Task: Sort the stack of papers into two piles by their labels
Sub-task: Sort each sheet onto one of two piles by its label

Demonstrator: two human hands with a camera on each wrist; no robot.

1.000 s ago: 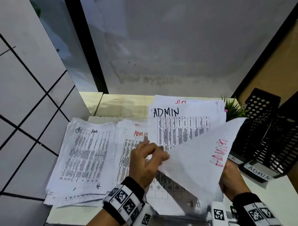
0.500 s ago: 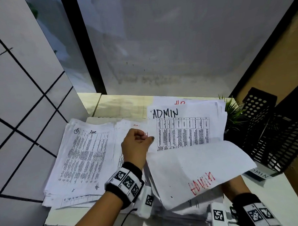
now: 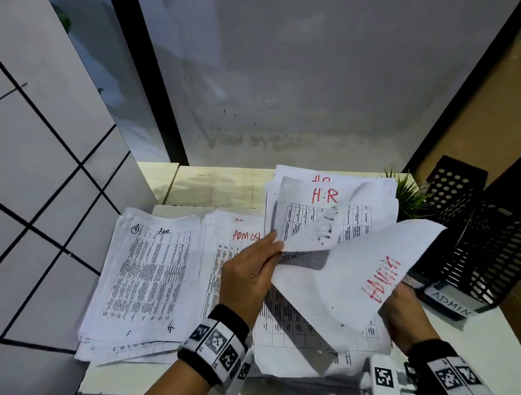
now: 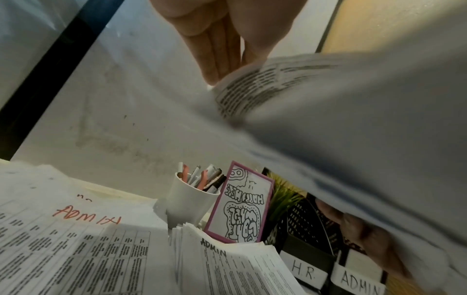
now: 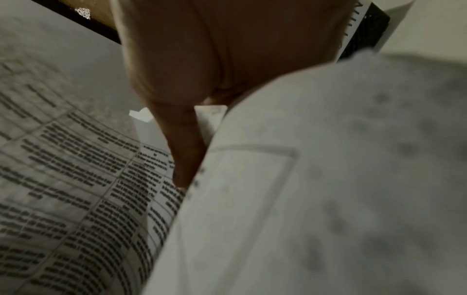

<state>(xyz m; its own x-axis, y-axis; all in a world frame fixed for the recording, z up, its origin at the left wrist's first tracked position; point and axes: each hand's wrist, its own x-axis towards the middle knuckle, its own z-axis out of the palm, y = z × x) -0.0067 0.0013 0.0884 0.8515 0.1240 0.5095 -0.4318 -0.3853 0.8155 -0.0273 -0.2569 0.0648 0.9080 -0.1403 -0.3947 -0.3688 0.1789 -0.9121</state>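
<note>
Two hands, two sheets mid-flip

Two sheets are up off the unsorted stack point(image 3: 312, 329), which sits near-right on the desk point(image 3: 223, 184). Left hand point(image 3: 250, 275) pinches the left edge of a curling sheet point(image 3: 308, 234), fingers nearly straight w/ thumb under. Right hand point(image 3: 405, 319) holds the near-right corner of a turned-back ADMIN sheet point(image 3: 361, 270), red label upside down; how the fingers curl is hidden by paper.

Key relation: the ADMIN pile point(image 3: 226, 258) lies just left of the left hand, touching distance; the HR pile point(image 3: 149, 277) sits further left, by the tiled wall. Left hand is nearer both piles. Sheets' long axes run near-to-far, same as the piles, so probably no turn needed, just a slide left.

An H.R-marked sheet point(image 3: 328, 200) tops papers at far right. Around: black mesh trays point(image 3: 478, 232) right, plant point(image 3: 405, 197) behind, pen cup point(image 4: 187, 201) and pink-framed card point(image 4: 242, 207) far side. Lifted ADMIN sheet overhangs the trays; could snag.
</note>
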